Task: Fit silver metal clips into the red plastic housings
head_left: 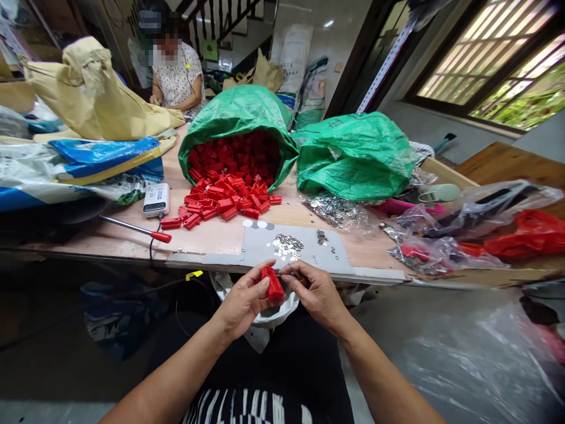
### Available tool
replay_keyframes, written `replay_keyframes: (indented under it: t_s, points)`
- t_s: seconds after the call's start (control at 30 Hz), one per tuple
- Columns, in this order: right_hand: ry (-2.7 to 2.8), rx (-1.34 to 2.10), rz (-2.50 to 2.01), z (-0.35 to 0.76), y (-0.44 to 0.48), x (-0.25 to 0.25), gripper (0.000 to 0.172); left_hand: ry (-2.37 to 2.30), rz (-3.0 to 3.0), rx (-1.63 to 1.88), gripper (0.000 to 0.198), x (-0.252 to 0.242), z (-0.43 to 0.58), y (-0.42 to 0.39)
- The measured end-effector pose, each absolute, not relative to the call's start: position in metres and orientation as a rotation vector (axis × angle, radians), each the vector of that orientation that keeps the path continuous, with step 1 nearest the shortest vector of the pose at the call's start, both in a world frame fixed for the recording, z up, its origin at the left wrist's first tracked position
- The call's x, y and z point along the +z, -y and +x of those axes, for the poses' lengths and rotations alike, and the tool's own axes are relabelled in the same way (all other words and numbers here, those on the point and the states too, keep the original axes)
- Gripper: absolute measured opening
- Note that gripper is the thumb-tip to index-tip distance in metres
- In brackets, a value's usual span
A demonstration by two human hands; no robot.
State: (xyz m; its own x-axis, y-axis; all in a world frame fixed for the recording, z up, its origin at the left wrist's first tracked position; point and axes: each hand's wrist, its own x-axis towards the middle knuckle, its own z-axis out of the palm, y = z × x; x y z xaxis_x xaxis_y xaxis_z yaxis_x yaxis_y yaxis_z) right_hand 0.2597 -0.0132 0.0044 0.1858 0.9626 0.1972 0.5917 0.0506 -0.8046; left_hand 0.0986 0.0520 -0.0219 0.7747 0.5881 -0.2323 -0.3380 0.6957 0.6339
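Observation:
My left hand [248, 297] is closed around a red plastic part [273, 285], held just off the table's front edge. Close beside it, the fingers of my right hand [314, 291] are pinched together near the part's upper end; what they grip is too small and hidden to name. Beyond both hands, a pile of small shiny metal pieces [288, 246] lies on a grey sheet [256, 241]. A smaller cluster of dark metal bits [322, 237] sits to its right. Similar red parts [225, 197] spill from an open green sack [238, 106] farther back.
A second green sack [353, 156] stands right of the first. At left are a white power bank [156, 199] and a red-tipped metal rod [136, 228]. Plastic bags [441, 253] crowd the right side. A white bag [278, 315] hangs below my hands. Another person [179, 82] sits across.

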Motion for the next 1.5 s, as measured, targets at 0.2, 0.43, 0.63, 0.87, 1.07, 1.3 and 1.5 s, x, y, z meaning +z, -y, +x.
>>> replay_keyframes:
  t_s: [0.2,0.43,0.63,0.87,1.07,1.3,1.5]
  points:
    - [1.659,0.517,-1.588,0.262,0.015,0.006,0.01,-0.341,0.401,0.406,0.035,-0.028,0.096,-0.049]
    - [1.885,0.517,-1.563,0.268,0.018,0.02,0.017,-0.327,0.358,0.362,0.031,-0.034,0.097,-0.05]
    - [2.002,0.514,-1.588,0.271,0.017,0.023,0.018,-0.33,0.394,0.317,0.028,-0.035,0.097,-0.048]
    - [1.981,0.726,-1.554,0.274,0.016,0.028,0.018,-0.32,0.335,0.277,0.026,-0.039,0.097,-0.048]
    - [1.596,0.942,-1.544,0.285,0.015,0.019,0.019,-0.321,0.316,0.288,0.032,-0.035,0.096,-0.049]
    - [1.486,1.07,-1.552,0.281,0.013,0.006,0.017,-0.328,0.368,0.319,0.038,-0.034,0.099,-0.048]
    - [1.432,1.334,-1.372,0.279,0.01,0.0,0.027,-0.35,0.507,0.277,0.047,-0.039,0.098,-0.05]
